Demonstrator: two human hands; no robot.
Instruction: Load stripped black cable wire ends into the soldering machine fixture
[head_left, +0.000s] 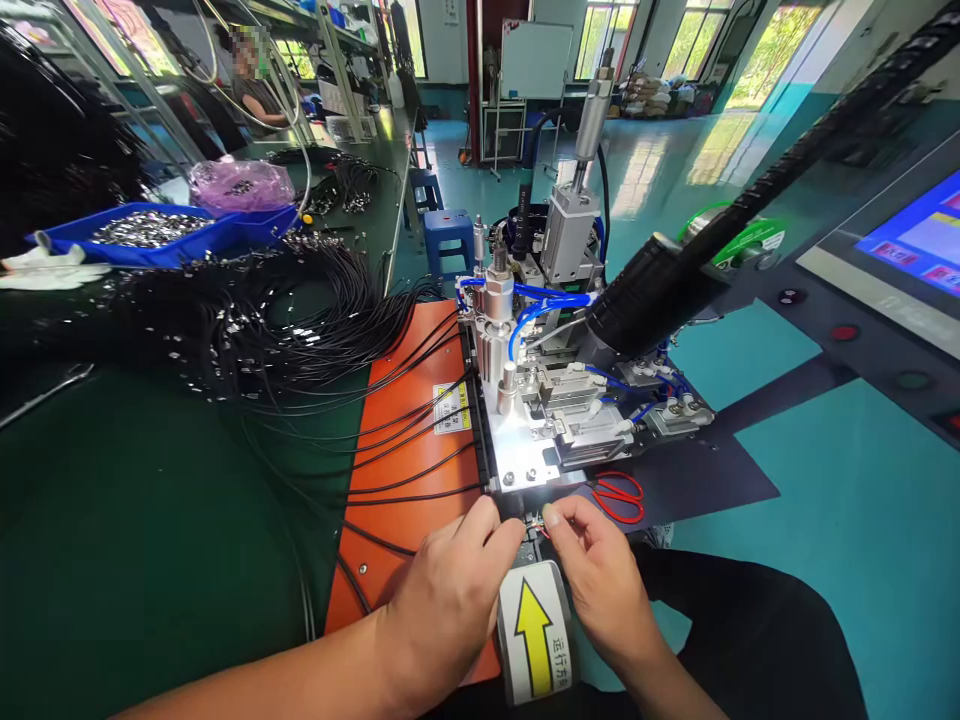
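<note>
In the head view my left hand is closed in a pinch at the front edge of the metal machine; a black cable runs over the orange plate towards it. My right hand pinches the small coloured wires just to its left. The fingertips of both hands are close together, with the wire ends between them. Below them is a curved guide with a yellow arrow. Several black cables cross the orange plate to the machine's left side.
Red-handled scissors lie right of my hands. Bundled black cables and a blue tray of metal parts are on the green table. A control panel stands at right. A person sits far back left.
</note>
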